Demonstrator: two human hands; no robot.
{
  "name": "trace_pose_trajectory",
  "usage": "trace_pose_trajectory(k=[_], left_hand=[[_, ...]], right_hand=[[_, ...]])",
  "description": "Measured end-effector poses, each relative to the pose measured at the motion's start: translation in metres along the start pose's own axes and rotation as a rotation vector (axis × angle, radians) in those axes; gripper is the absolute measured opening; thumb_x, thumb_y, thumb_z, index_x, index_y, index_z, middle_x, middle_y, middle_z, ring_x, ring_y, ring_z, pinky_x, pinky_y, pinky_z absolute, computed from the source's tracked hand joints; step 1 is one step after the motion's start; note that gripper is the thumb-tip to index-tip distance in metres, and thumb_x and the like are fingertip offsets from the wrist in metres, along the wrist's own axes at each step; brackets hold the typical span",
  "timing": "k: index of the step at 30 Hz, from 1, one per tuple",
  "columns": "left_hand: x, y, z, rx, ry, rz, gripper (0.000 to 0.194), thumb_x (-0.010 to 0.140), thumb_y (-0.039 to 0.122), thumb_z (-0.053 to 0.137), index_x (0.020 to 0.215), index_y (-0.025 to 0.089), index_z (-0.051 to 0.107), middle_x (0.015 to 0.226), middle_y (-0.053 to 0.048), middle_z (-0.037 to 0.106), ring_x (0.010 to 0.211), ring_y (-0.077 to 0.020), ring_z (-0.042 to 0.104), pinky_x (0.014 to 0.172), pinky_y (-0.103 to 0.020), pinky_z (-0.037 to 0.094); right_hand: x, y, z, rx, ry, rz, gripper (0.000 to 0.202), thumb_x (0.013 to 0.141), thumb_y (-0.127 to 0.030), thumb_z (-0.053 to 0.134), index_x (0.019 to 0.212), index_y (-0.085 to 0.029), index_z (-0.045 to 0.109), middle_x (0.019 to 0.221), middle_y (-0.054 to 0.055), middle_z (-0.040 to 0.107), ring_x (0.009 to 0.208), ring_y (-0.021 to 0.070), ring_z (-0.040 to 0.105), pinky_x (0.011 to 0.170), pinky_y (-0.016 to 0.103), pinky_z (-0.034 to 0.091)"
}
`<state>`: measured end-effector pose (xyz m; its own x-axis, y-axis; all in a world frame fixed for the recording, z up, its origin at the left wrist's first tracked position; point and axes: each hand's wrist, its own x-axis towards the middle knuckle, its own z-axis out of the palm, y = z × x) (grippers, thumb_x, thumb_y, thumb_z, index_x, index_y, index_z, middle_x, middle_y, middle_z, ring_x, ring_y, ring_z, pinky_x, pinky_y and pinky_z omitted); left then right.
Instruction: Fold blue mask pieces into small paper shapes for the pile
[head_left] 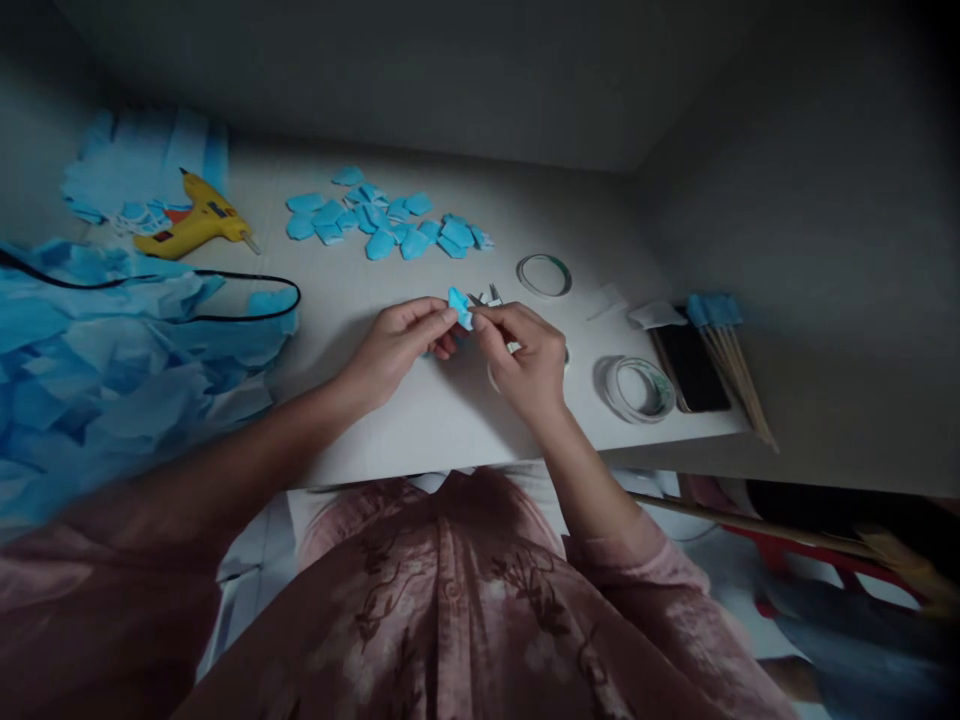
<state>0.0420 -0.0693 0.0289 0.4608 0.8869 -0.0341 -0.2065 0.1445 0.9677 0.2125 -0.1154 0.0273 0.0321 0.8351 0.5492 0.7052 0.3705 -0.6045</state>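
Now | left grip (397, 345) + right grip (525, 350): pinching creased blue piece (459, 304) | angular matte cutouts (380, 244) beyond

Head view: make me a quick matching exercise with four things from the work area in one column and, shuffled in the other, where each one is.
Things
1. Glue gun
2. Phone
3. Bundle of sticks
4. Small folded blue piece

Places
A. Farthest right of the four
B. At the fingertips of the left hand and right hand
C. Left of the loose blue pieces
D. Directly beside a tape roll

Pairs: 1-C, 2-D, 3-A, 4-B
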Motion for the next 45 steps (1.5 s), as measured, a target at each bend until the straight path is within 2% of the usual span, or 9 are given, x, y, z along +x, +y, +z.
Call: trace_pose_trajectory(k=[4, 7, 12, 17, 21, 28, 33, 38, 45], left_hand=[[-0.0003, 0.001, 0.0004, 0.043, -0.007, 0.008, 0.028, 0.08, 0.042, 0.08, 0.088, 0.018, 0.071, 0.078, -0.001, 0.067, 0.072, -0.013, 0.06, 0.069, -0.027, 0.048], [-0.0005, 0.0014, 0.0004, 0.067, -0.006, 0.013, 0.027, 0.078, 0.042, 0.08, 0.085, 0.018, 0.07, 0.078, -0.001, 0.068, 0.07, -0.0125, 0.058, 0.069, -0.028, 0.048], [-0.0002, -0.0001, -0.0001, 0.089, -0.012, 0.031, 0.023, 0.077, 0.037, 0.079, 0.085, 0.017, 0.07, 0.078, 0.0, 0.068, 0.069, -0.012, 0.059, 0.068, -0.028, 0.048], [0.0003, -0.0008, -0.0008, 0.113, -0.019, 0.03, 0.024, 0.077, 0.037, 0.079, 0.086, 0.018, 0.069, 0.08, -0.001, 0.069, 0.07, -0.0118, 0.059, 0.069, -0.028, 0.048], [0.0001, 0.0011, -0.0003, 0.121, -0.029, 0.041, 0.025, 0.079, 0.04, 0.079, 0.082, 0.018, 0.067, 0.075, 0.001, 0.066, 0.067, -0.0112, 0.057, 0.068, -0.027, 0.047], [0.0003, -0.0002, -0.0006, 0.122, -0.015, 0.03, 0.03, 0.078, 0.044, 0.08, 0.08, 0.018, 0.066, 0.072, 0.001, 0.064, 0.066, -0.0112, 0.057, 0.066, -0.027, 0.047], [0.0007, -0.0024, -0.0015, 0.102, 0.003, 0.026, 0.028, 0.077, 0.042, 0.081, 0.08, 0.018, 0.066, 0.07, 0.002, 0.064, 0.065, -0.011, 0.057, 0.066, -0.026, 0.047], [-0.0004, -0.0014, -0.0007, 0.118, 0.038, 0.01, 0.023, 0.078, 0.037, 0.08, 0.081, 0.017, 0.068, 0.069, 0.001, 0.064, 0.065, -0.0115, 0.057, 0.067, -0.027, 0.048], [0.0005, -0.001, 0.001, 0.137, 0.099, -0.003, 0.016, 0.081, 0.031, 0.074, 0.083, 0.017, 0.067, 0.069, 0.002, 0.064, 0.063, -0.0108, 0.057, 0.065, -0.026, 0.048]], right_hand=[[0.0038, 0.0, -0.0042, 0.244, -0.072, 0.214, 0.024, 0.097, -0.037, 0.063, 0.09, -0.021, 0.08, 0.086, 0.002, 0.078, 0.075, 0.0146, 0.067, 0.068, 0.027, 0.05], [0.0055, 0.0016, -0.0043, 0.326, -0.086, 0.259, 0.025, 0.095, -0.039, 0.064, 0.088, -0.021, 0.079, 0.085, 0.002, 0.078, 0.077, 0.0148, 0.067, 0.07, 0.027, 0.05], [0.007, 0.004, -0.0048, 0.42, -0.104, 0.315, 0.029, 0.093, -0.044, 0.067, 0.084, -0.019, 0.077, 0.074, 0.0, 0.072, 0.068, 0.0125, 0.059, 0.067, 0.026, 0.046], [0.0066, 0.0047, -0.0056, 0.41, -0.108, 0.317, 0.031, 0.092, -0.047, 0.067, 0.083, -0.019, 0.076, 0.074, 0.0, 0.072, 0.068, 0.0132, 0.059, 0.067, 0.027, 0.046], [0.0056, 0.0045, -0.0052, 0.367, -0.107, 0.285, 0.029, 0.094, -0.043, 0.065, 0.084, -0.019, 0.077, 0.079, 0.001, 0.075, 0.073, 0.0141, 0.063, 0.07, 0.027, 0.047], [0.0066, 0.0014, -0.0067, 0.374, -0.115, 0.274, 0.028, 0.093, -0.041, 0.066, 0.082, -0.018, 0.076, 0.078, 0.001, 0.074, 0.072, 0.0131, 0.062, 0.069, 0.026, 0.045], [0.0067, 0.0008, -0.0065, 0.379, -0.131, 0.27, 0.028, 0.093, -0.041, 0.066, 0.08, -0.018, 0.075, 0.074, 0.0, 0.072, 0.069, 0.0127, 0.06, 0.067, 0.026, 0.043], [0.0067, 0.0023, -0.0045, 0.396, -0.126, 0.264, 0.024, 0.093, -0.037, 0.065, 0.082, -0.018, 0.076, 0.077, -0.001, 0.074, 0.07, 0.0122, 0.061, 0.068, 0.026, 0.044], [0.0063, 0.0037, -0.0022, 0.381, -0.124, 0.272, 0.025, 0.093, -0.039, 0.065, 0.084, -0.018, 0.077, 0.078, 0.0, 0.075, 0.072, 0.0136, 0.063, 0.07, 0.027, 0.045]])
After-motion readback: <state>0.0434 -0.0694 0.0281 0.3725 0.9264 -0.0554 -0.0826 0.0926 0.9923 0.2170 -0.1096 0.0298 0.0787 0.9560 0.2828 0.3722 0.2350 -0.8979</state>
